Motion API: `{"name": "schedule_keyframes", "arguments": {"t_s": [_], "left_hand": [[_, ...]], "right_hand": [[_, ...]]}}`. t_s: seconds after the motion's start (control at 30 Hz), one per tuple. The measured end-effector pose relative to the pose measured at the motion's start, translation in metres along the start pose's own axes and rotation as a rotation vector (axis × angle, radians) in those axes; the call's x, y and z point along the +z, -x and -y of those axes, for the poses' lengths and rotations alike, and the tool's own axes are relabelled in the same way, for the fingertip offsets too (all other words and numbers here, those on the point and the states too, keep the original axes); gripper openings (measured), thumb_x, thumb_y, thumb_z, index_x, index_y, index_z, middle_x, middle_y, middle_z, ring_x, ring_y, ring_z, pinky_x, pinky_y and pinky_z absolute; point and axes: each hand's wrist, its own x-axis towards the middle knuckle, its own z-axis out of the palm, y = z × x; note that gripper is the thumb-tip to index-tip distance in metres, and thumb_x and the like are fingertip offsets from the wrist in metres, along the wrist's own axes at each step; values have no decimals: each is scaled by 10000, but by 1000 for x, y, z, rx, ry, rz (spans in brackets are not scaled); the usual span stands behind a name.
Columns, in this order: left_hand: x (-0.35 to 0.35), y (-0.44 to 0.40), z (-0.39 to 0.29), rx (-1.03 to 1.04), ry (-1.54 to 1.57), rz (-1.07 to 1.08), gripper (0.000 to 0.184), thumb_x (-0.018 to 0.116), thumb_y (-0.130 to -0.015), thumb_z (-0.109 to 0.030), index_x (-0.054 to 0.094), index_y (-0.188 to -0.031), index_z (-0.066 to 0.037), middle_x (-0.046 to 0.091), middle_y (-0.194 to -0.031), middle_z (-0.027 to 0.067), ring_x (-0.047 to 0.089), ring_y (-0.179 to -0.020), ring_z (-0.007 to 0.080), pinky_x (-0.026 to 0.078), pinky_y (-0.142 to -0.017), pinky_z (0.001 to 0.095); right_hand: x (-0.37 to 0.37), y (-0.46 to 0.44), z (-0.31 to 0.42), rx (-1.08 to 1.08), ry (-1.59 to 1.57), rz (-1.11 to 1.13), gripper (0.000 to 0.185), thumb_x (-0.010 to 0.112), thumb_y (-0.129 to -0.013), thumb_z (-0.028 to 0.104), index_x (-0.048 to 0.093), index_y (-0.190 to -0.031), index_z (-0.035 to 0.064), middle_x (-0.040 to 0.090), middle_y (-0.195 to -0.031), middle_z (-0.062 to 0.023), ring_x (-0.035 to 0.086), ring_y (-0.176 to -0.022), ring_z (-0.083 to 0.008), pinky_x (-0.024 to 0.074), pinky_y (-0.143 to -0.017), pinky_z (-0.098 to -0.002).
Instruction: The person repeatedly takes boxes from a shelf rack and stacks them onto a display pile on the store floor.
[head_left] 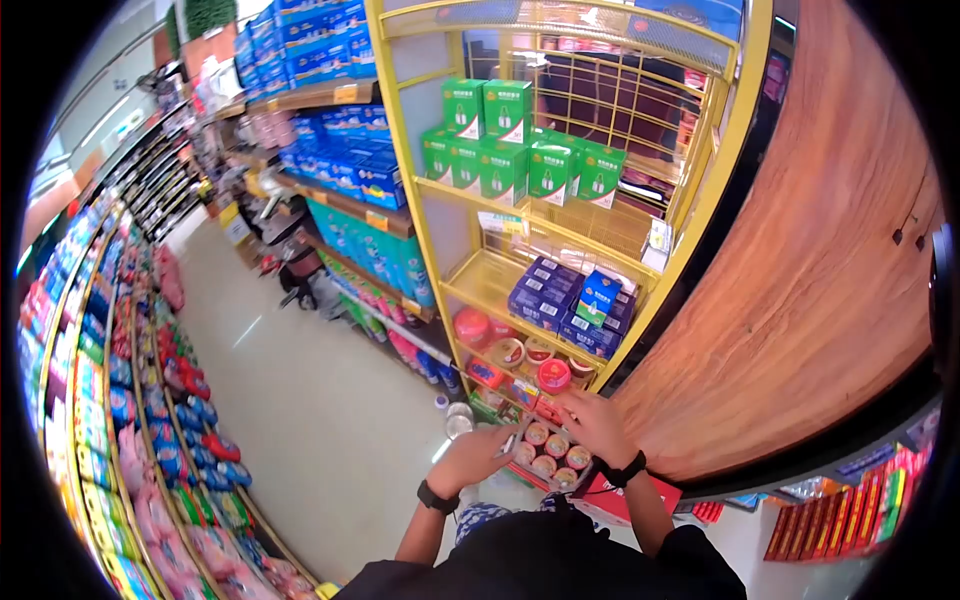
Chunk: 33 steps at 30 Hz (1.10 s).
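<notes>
Six round tubs point(543, 466) sit in rows in a tray point(533, 479) in the head view, between the person's hands and beside a yellow rack point(420, 232), probably packed close so they stay upright. The left hand point(478, 460), partly curled, is at the tray's left edge, seemingly to steady it; its grip is hidden. The right hand point(596, 422) bends its fingers near the tray's far side; I cannot tell whether it holds anything. Green boxes point(503, 172) on the rack stand stacked, apparently grouped by kind.
</notes>
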Motion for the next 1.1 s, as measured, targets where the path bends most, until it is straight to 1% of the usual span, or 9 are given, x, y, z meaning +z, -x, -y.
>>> {"name": "schedule_keyframes", "arguments": {"t_s": [0.23, 0.37, 0.43, 0.63, 0.67, 0.8, 0.9, 0.97, 1.1], "left_hand": [[-116, -81, 37, 417, -41, -74, 522, 692, -1009, -263, 587, -1501, -124, 730, -1174, 215, 717, -1012, 453, 581, -859, 534], [-160, -123, 31, 542, -69, -85, 432, 718, -993, -236, 640, -1394, -94, 753, -1164, 175, 730, -1050, 417, 592, -853, 517], [-178, -137, 18, 600, -72, -245, 400, 728, -987, -212, 649, -1360, -90, 751, -1157, 166, 719, -1083, 399, 585, -886, 499], [-246, -189, -30, 627, -99, -784, 419, 754, -932, -141, 666, -1331, -49, 692, -1334, 176, 606, -1324, 387, 526, -1062, 483], [-254, -204, -32, 643, -145, -830, 437, 751, -933, -143, 657, -1346, -36, 677, -1369, 181, 588, -1355, 392, 502, -1102, 498], [-265, -259, -27, 657, -310, -917, 514, 741, -939, -156, 621, -1411, 10, 640, -1469, 199, 533, -1454, 403, 390, -1248, 556], [-270, -287, -23, 649, -364, -897, 592, 737, -943, -183, 590, -1481, 17, 613, -1532, 213, 489, -1518, 396, 298, -1323, 583], [-260, -301, -17, 654, -369, -885, 604, 720, -946, -172, 579, -1506, 6, 603, -1537, 226, 471, -1530, 396, 278, -1331, 593], [-254, -294, -25, 616, -373, -956, 580, 718, -907, -123, 600, -1458, 18, 619, -1427, 229, 510, -1472, 405, 273, -1338, 604]], "right_hand": [[-34, -94, 50, 56, 191, -316, 119, 692, -976, 115, 717, -1078, 57, 706, -1021, -145, 712, -960, -384, 579, -804, -483], [-64, -154, 73, 0, 305, -470, 113, 702, -950, 80, 702, -1052, 31, 690, -1002, -142, 703, -947, -385, 574, -822, -486], [-78, -181, 75, 21, 345, -497, 121, 703, -940, 67, 699, -1052, 19, 691, -1022, -149, 701, -989, -389, 573, -849, -486], [-103, -261, 65, -48, 521, -686, 327, 706, -962, 80, 685, -1288, 93, 668, -1325, -134, 669, -1194, -374, 570, -981, -465], [-100, -273, 50, -31, 567, -674, 490, 704, -945, 72, 619, -1428, 90, 590, -1507, -140, 632, -1277, -376, 563, -1046, -465], [-89, -305, 32, 51, 590, -626, 623, 718, -907, 67, 574, -1513, 40, 464, -1657, -194, 559, -1382, -428, 520, -1135, -515], [-88, -305, 34, 89, 613, -641, 633, 729, -887, 56, 577, -1501, 48, 466, -1650, -216, 542, -1397, -448, 501, -1159, -531], [-90, -301, 32, 67, 623, -661, 524, 767, -863, 41, 610, -1363, 39, 498, -1617, -215, 528, -1412, -450, 487, -1178, -534], [-90, -301, 32, 2, 667, -717, 408, 796, -853, 34, 620, -1221, 43, 608, -1490, -177, 593, -1353, -417, 539, -1105, -512]]}}
